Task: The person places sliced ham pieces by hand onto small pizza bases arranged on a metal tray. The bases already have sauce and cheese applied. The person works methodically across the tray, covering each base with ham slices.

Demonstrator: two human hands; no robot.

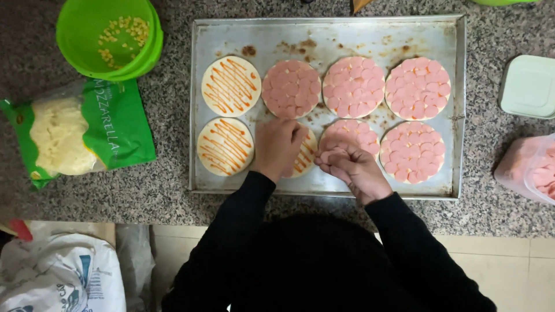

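The left hand (pixel 278 147) lies palm down with its fingers curled together, knuckles up, pressed onto a sauced dough round (pixel 303 157) in the lower row of the baking tray (pixel 324 188). Whether that grip has anything in it I cannot tell, since the back of the hand hides the fingertips. Its black sleeve runs straight back toward the body.

Just beside it, the right hand (pixel 350 164) is turned on its side, the fingers bunched in a closed grip around a small stack of pink sausage slices (pixel 330 156) with their edges showing at the fingertips. It hovers over the near edge of a round already covered in slices (pixel 354 132).

The tray holds eight rounds in two rows. The two at the left end (pixel 230 86) carry only orange zigzag sauce lines. The other three in the top row (pixel 352 86) and the bottom right one (pixel 413 151) are fully tiled with pink slices.

On the speckled stone surface (pixel 167 196), left of the tray, lies a green bag of white shredded cheese (pixel 81 133), with a green bowl holding corn kernels (pixel 110 37) beyond it. To the right sit a pale lidded box (pixel 529 86) and a clear container of more pink slices (pixel 532 167).
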